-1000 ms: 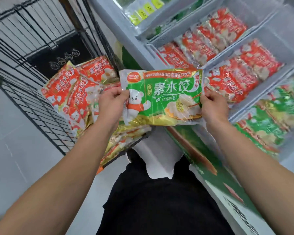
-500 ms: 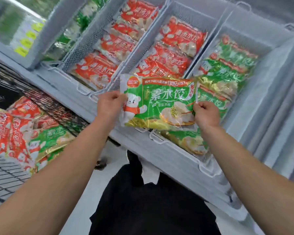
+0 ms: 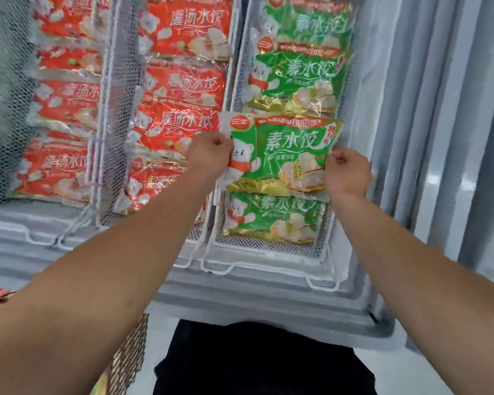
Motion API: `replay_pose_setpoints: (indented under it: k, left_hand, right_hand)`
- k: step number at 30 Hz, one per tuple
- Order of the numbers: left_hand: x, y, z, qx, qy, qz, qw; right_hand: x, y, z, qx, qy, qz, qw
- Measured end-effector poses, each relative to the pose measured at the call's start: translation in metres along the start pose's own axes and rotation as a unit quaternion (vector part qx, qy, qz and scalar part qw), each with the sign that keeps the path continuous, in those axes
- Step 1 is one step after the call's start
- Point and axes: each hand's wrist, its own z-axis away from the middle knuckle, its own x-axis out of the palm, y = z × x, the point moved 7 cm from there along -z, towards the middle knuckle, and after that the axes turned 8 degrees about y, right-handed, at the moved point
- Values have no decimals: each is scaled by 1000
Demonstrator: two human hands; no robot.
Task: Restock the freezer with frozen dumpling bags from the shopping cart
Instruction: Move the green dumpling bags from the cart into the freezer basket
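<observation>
The chest freezer (image 3: 240, 292) fills most of the frame, its pale frosted rim running across the middle and its ribbed grey wall rising at the right; inside it stand three white wire-mesh baskets side by side, the right-hand basket (image 3: 271, 246) at centre right showing a strip of bare mesh floor at its near end; the two baskets at the left and centre hold overlapping rows of glossy, crinkled red dumpling bags (image 3: 183, 89); the right-hand basket holds shiny green dumpling bags (image 3: 294, 78) with gold lower edges; a flat rectangular green bag (image 3: 280, 155) is held just above that basket, over the stacked ones, at the centre of the frame; the left hand (image 3: 211, 155) pinches its left edge with curled fingers; the right hand (image 3: 347, 172) grips its right edge likewise, close to the basket's right mesh wall.
</observation>
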Motion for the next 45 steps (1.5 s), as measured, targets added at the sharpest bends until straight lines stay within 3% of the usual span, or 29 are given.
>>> replay_pose_setpoints:
  k: [7, 12, 16, 20, 26, 34, 40, 45]
  left_hand:
    - [43, 14, -32, -21, -73, -49, 996]
    - [63, 18, -26, -71, -187, -13, 980]
    - [53, 27, -12, -55, -193, -40, 979]
    - [29, 36, 18, -20, -158, -29, 987]
    - [-27, -3, 79, -22, -59, 52, 997]
    - [-140, -110, 162, -102, 111, 153, 977]
    - [-215, -232, 234, -184, 221, 208, 935]
    - [-256, -341, 297, -239, 283, 303, 878]
  right_hand:
    - [20, -1, -21, 14, 23, 30, 999]
    - [31, 4, -25, 42, -49, 49, 997]
    - [26, 0, -14, 14, -101, 68, 992]
    - [20, -14, 3, -73, -116, 83, 987]
    - [26, -47, 60, -211, -208, 61, 953]
    - [61, -92, 209, -420, -316, 68, 848]
    - [97, -95, 350, -547, -365, 90, 749]
    - [129, -72, 472, -606, -399, 119, 677]
